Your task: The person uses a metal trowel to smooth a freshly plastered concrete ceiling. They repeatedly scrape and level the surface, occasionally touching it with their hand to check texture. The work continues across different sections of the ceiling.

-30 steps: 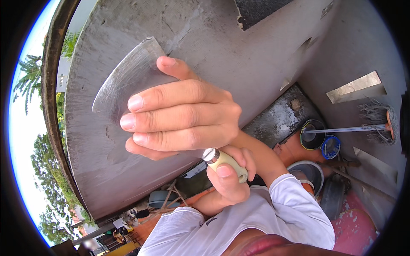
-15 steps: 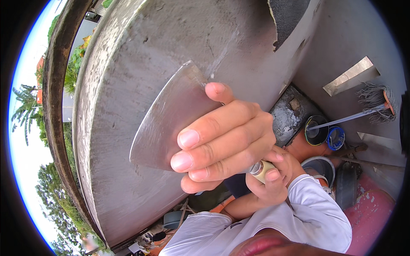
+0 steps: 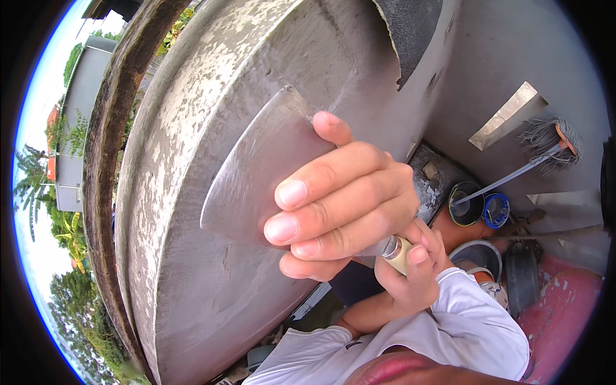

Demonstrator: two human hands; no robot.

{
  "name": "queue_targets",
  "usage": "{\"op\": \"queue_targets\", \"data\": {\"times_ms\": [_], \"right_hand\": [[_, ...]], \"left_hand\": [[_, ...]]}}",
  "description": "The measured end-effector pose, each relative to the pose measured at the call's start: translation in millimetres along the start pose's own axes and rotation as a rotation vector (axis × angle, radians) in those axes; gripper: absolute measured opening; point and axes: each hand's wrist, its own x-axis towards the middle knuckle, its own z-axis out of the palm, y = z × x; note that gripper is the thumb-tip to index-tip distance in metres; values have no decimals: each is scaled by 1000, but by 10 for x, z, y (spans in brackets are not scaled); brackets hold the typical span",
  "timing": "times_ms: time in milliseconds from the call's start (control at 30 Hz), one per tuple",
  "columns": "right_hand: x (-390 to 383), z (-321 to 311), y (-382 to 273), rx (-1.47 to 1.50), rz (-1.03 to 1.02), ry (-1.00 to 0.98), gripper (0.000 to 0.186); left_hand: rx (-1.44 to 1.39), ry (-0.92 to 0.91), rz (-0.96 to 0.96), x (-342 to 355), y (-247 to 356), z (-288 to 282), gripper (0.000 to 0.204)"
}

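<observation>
In front of me is a broad putty knife [image 3: 247, 173] with a fan-shaped metal blade and a pale handle with a metal collar. My left hand [image 3: 410, 282] is closed around the handle [image 3: 398, 258]. My right hand [image 3: 353, 202] grips the blade from above, its fingers pressed together over the metal and pointing left. Behind the blade rises a smooth grey cement wall [image 3: 212, 295] with a pale, patchy top edge. Whether the blade edge touches the wall, I cannot tell. The right palm is hidden.
A dark weathered beam [image 3: 96, 192] runs outside the wall on the left. At upper right is a ragged-edged dark grey piece [image 3: 417, 32]. A mop [image 3: 552, 144] stands in a black bucket [image 3: 467, 206], beside a blue-rimmed container [image 3: 496, 210]; a grey basin [image 3: 478, 253] lies nearer.
My view has shifted, bringing more of the wall's top edge and the outside into sight. The putty knife appears slightly further right; both hands keep the same grip.
</observation>
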Motion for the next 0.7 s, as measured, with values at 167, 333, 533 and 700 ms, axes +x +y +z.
{"op": "queue_targets", "data": {"times_ms": [167, 333, 533, 700], "right_hand": [[87, -44, -26, -39, 66, -48, 16], [-138, -213, -512, -52, 344, -152, 16], [-406, -309, -904, -64, 581, -197, 16], [-414, -414, -1161, -107, 684, -214, 17]], "left_hand": [[-77, 10, -45, -7, 131, 120, 27], [36, 29, 9, -107, -32, 138, 27], [4, 40, -12, -90, 3, 13, 25], [86, 39, -3, -54, 50, 45, 25]]}}
